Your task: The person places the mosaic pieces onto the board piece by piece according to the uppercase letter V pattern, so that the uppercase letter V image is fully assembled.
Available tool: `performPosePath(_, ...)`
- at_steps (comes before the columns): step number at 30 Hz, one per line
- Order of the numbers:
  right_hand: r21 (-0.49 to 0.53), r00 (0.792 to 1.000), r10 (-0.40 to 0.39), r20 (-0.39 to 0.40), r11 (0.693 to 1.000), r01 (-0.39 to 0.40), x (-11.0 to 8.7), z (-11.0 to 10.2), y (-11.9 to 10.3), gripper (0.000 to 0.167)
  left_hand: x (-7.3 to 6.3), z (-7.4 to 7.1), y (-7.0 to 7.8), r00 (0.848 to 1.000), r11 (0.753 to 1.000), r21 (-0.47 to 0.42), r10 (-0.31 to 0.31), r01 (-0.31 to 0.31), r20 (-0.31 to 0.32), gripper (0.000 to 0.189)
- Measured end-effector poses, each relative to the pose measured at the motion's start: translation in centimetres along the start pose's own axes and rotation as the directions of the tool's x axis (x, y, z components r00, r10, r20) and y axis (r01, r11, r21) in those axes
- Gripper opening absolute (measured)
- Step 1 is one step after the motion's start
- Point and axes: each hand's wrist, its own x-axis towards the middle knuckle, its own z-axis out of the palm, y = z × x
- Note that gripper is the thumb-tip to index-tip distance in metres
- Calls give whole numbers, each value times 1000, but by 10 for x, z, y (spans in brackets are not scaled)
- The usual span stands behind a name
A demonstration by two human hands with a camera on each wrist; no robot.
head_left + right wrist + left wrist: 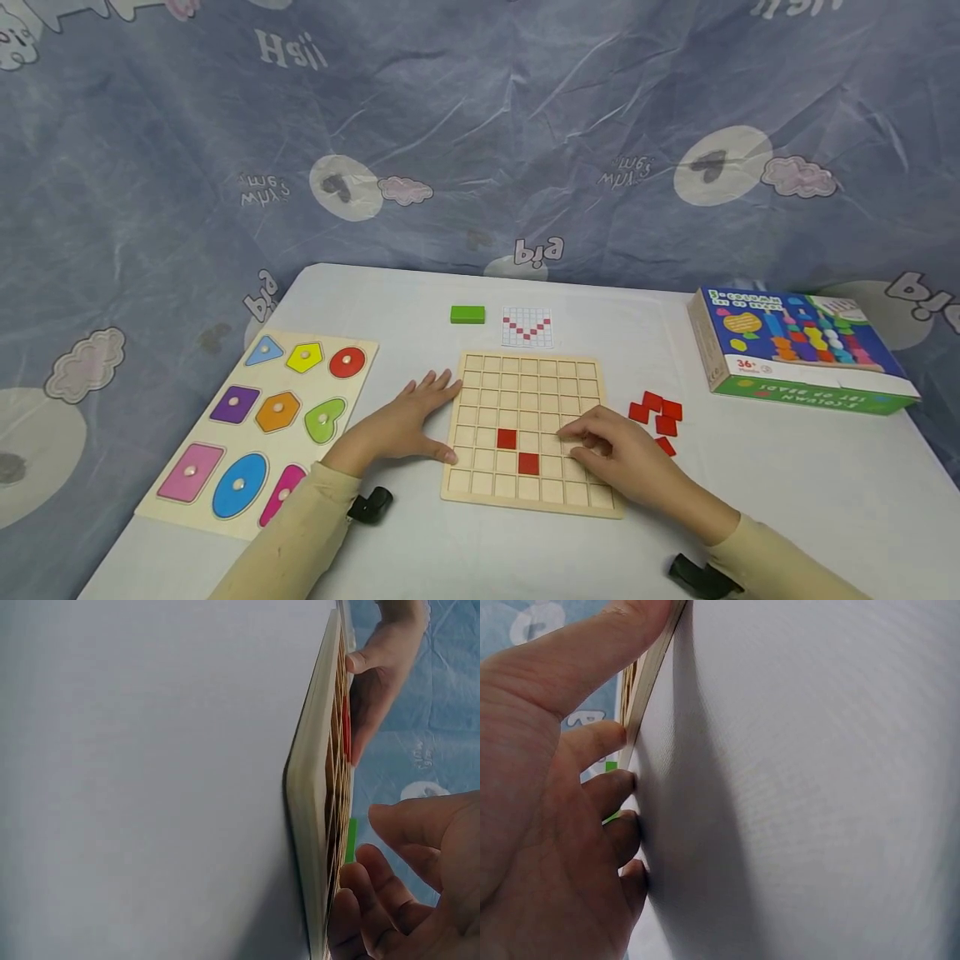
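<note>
A wooden grid board lies on the table with two red square tiles in its cells, one tile up and left of the other tile. Spread along the board's left edge is my left hand, its thumb and fingertips at the rim. My right hand is over the right part of the board, fingers bent and thumb apart from them. No tile shows between those fingers in the right wrist view, where the right hand is beside the board's edge. Several loose red tiles lie just right of the board.
Behind the board are a green block and a small grid card printed with a red V. A shape puzzle board with knobbed pieces lies at the left. A bead-set box stands at the right, near a patterned cloth backdrop.
</note>
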Motion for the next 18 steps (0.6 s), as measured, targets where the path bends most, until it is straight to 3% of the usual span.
performPosePath(7,-41,999,-21,-36,999,19,-12,-15,13,30,0,0,0,1000,1000,-8,11,-11,-2,113)
performPosePath(18,-144,1000,-5,-26,990,2,-28,-49,41,35,-1,0,-1,1000,1000,-8,-7,7,5,114)
